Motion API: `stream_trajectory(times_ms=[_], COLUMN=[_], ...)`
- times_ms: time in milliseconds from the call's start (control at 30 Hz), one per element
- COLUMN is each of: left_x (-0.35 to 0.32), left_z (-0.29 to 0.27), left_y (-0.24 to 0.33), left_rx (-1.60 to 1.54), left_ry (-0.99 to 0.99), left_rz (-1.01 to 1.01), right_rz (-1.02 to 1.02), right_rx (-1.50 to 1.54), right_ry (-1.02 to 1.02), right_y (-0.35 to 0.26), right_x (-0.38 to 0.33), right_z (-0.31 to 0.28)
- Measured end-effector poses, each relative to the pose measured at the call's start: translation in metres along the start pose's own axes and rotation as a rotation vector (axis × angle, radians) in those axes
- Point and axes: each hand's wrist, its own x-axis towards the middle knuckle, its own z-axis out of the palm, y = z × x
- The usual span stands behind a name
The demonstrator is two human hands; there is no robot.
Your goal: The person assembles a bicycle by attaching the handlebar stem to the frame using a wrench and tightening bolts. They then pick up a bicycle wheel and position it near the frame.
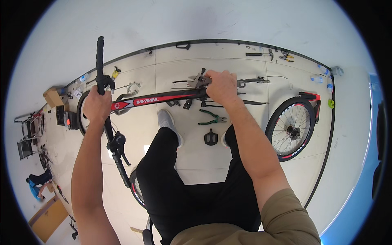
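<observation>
A black and red bicycle frame [126,104] stretches across in front of me. My left hand [97,105] is closed around the middle of its black handlebar [99,61], close to the frame's front end. At the other end of the tube, my right hand [222,86] grips a grey metal adjustable wrench [196,81]. The wrench's jaw end lies over the rear end of the tube; whether it bites on a bolt there is hidden. Green-handled pliers [213,117] and a black pedal [211,137] lie on the floor between my feet.
A wheel [292,128] stands at the right. By the far wall lie a hammer [260,54], yellow-handled pliers [286,58] and several plastic bottles [316,79]. Cardboard boxes [53,99] and a toolbox [65,116] sit at the left. Another person [38,183] bends down at the lower left.
</observation>
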Motion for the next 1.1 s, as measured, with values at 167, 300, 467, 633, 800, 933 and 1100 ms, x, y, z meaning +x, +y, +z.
stream_trajectory(times_ms=[167,300,467,633,800,933,1100], left_x=[0.0,0.001,0.0,-0.001,-0.001,0.003,0.001], left_z=[-0.001,-0.002,-0.004,-0.006,-0.005,0.0,0.004], left_y=[0.0,0.002,0.003,0.006,0.001,0.005,-0.003], left_rx=[0.008,0.018,0.026,0.022,0.039,0.049,0.02], left_ry=[-0.003,-0.026,-0.046,-0.058,-0.061,-0.013,0.005], left_rz=[0.0,-0.015,-0.042,-0.05,-0.049,-0.027,-0.018], right_rz=[-0.035,0.051,0.059,-0.046,0.312,0.37,0.557], right_rx=[0.068,0.318,0.548,0.416,0.667,0.756,0.613], right_ry=[0.069,0.055,0.031,0.232,0.107,0.157,0.056], right_y=[0.0,0.003,0.0,0.023,0.032,0.08,0.085], right_x=[0.0,0.006,-0.001,-0.003,-0.013,-0.006,0.001], right_z=[0.008,0.004,-0.014,-0.009,-0.039,-0.031,-0.032])
